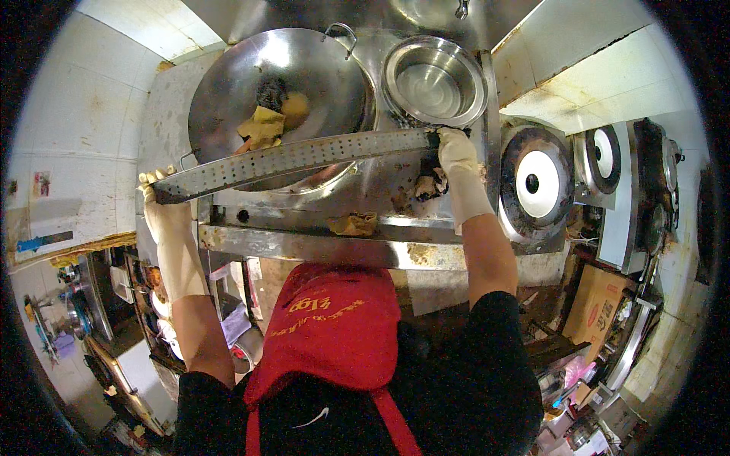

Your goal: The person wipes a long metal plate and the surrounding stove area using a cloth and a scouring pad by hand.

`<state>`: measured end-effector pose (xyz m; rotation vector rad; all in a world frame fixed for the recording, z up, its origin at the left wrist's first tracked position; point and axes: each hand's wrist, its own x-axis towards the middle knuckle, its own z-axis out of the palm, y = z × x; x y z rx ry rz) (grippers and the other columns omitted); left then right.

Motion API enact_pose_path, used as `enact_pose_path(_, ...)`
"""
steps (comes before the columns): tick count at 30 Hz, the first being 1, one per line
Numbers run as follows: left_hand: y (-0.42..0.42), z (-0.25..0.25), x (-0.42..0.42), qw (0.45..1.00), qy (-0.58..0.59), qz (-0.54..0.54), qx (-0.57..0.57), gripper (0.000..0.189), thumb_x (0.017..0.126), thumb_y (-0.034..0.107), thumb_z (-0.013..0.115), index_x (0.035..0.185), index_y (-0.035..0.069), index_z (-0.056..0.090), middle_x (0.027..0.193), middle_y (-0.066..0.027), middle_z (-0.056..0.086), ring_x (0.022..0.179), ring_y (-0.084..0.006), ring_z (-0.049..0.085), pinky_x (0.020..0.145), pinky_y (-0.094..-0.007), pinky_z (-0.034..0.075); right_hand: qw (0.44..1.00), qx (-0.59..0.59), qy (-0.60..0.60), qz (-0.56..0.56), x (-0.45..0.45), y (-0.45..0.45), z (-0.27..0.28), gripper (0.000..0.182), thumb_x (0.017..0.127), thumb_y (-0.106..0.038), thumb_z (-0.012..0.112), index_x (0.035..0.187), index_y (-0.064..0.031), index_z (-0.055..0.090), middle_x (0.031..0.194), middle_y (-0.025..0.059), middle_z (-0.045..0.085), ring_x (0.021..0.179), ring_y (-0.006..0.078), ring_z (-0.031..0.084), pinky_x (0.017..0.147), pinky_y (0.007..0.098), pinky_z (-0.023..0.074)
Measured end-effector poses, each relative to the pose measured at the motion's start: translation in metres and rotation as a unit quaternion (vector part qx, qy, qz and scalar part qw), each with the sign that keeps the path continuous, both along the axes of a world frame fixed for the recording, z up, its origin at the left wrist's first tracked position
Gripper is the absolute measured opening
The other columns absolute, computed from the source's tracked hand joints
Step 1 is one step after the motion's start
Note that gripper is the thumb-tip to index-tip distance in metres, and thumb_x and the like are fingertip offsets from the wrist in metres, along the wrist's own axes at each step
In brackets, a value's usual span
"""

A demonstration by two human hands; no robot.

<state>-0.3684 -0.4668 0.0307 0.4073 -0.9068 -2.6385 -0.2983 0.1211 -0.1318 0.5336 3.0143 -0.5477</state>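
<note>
Between my two gloved hands I hold a long perforated metal strip point(296, 157), raised across the front of a big steel wok point(228, 97). My left hand point(157, 185), in a pale rubber glove, grips its left end. At the right end my right hand point(456, 149), gloved alike, has hold of it beside a round steel pot point(436, 85). Yellowish crumpled cloths or pads point(263, 126) and a dark scouring-like clump point(272, 92) lie in the wok. Part of the wok's near side is hidden behind the strip.
A crumpled brown cloth or scrap point(355, 224) rests near the steel stove's front edge point(342, 245). Dark-stained debris point(429, 185) lies by my right forearm. Further right are a round burner point(536, 183) with a white centre and a cardboard box point(596, 313). A tiled wall point(80, 114) stands left.
</note>
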Motion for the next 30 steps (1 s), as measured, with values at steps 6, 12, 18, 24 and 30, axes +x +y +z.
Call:
enact_pose_path(6, -0.004, 0.000, 0.002, 1.000, 0.008, -0.017, -0.005, 0.026, 0.109, 0.027, 0.043, 0.095, 0.010, 0.058, 0.086, -0.0025, 0.057, 0.087, -0.0225, 0.055, 0.100, -0.0460, 0.047, 0.997, -0.007, 0.058, 0.054, 0.002, -0.091, 0.047, 0.027, 0.095, -0.019, 0.050, 0.107, -0.0070, 0.071, 0.115, 0.0171, 0.071, 0.109, 0.0382, 0.067, 0.094, 0.0482, 0.0545)
enact_pose_path(12, 0.018, 0.004, 0.003, 1.000, -0.009, 0.018, 0.018, 0.023, 0.107, 0.025, 0.047, 0.095, 0.011, 0.061, 0.087, -0.0021, 0.062, 0.088, -0.0213, 0.057, 0.098, -0.0434, 0.049, 0.965, -0.158, 0.154, 0.143, -0.004, -0.199, 0.089, 0.023, 0.089, -0.015, 0.059, 0.107, -0.0117, 0.073, 0.103, 0.0159, 0.073, 0.103, 0.0364, 0.068, 0.094, 0.0468, 0.0533)
enact_pose_path(18, 0.013, -0.001, -0.003, 1.000, -0.006, -0.007, -0.006, 0.023, 0.106, 0.023, 0.048, 0.096, 0.010, 0.064, 0.087, -0.0031, 0.064, 0.086, -0.0227, 0.058, 0.096, -0.0445, 0.050, 0.937, -0.164, 0.191, 0.242, 0.010, -0.196, 0.098, 0.024, 0.094, -0.017, 0.056, 0.110, -0.0124, 0.073, 0.106, 0.0135, 0.073, 0.106, 0.0357, 0.067, 0.097, 0.0454, 0.0520)
enact_pose_path(24, 0.030, -0.013, 0.009, 0.999, 0.009, -0.001, 0.050, 0.023, 0.105, 0.028, 0.052, 0.098, 0.013, 0.067, 0.090, -0.0014, 0.066, 0.086, -0.0211, 0.059, 0.098, -0.0446, 0.049, 0.992, -0.055, 0.078, 0.084, 0.033, -0.070, 0.020, 0.032, 0.102, -0.024, 0.045, 0.116, -0.0120, 0.071, 0.121, 0.0160, 0.071, 0.115, 0.0359, 0.065, 0.099, 0.0450, 0.0508)
enact_pose_path(30, 0.030, -0.003, 0.012, 0.996, 0.001, -0.001, 0.094, 0.024, 0.104, 0.032, 0.056, 0.097, 0.010, 0.064, 0.087, -0.0040, 0.063, 0.085, -0.0240, 0.060, 0.091, -0.0468, 0.052, 0.979, -0.184, 0.007, -0.081, 0.019, -0.012, 0.033, 0.034, 0.105, -0.027, 0.046, 0.122, -0.0082, 0.069, 0.114, 0.0169, 0.071, 0.105, 0.0261, 0.068, 0.086, 0.0385, 0.0553)
